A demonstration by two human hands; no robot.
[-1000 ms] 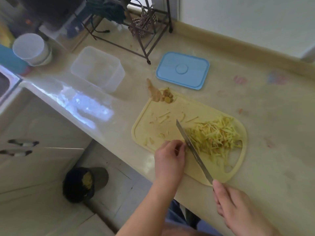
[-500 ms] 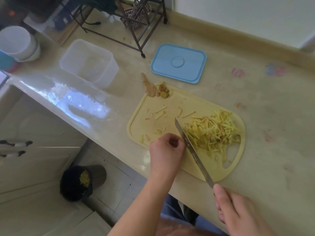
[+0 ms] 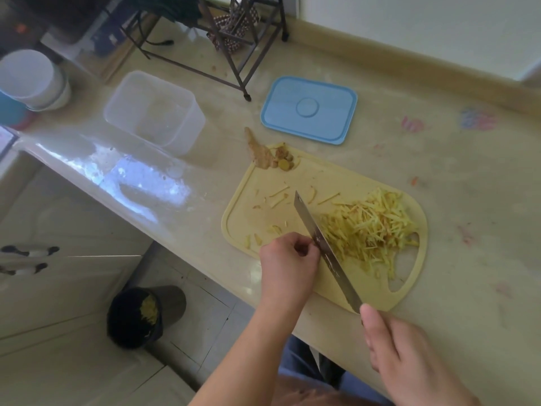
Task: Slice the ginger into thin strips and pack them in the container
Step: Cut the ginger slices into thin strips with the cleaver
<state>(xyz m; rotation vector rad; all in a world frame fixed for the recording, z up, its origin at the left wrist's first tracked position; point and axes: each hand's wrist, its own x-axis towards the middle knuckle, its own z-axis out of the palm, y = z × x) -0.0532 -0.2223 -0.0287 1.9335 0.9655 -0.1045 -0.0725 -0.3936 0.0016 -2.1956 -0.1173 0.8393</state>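
A heap of thin yellow ginger strips (image 3: 370, 227) lies on the right half of the pale yellow cutting board (image 3: 263, 197). My right hand (image 3: 407, 358) grips the handle of a long knife (image 3: 325, 247), whose blade lies edge-down across the board just left of the heap. My left hand (image 3: 288, 263) sits at the board's near edge with fingers curled against the blade; what they pinch is hidden. Ginger scraps and peel (image 3: 270, 155) lie at the board's far left corner. The clear container (image 3: 155, 112) stands open at the back left.
The blue lid (image 3: 310, 109) lies flat behind the board. A metal rack (image 3: 222, 33) stands at the back. White bowls (image 3: 32, 80) sit far left. The counter edge runs diagonally; below it are cabinet doors and a black bin (image 3: 140, 315) on the floor.
The blade has stayed beside the heap. My left hand has curled its fingers tighter against the blade. The camera has shifted slightly.
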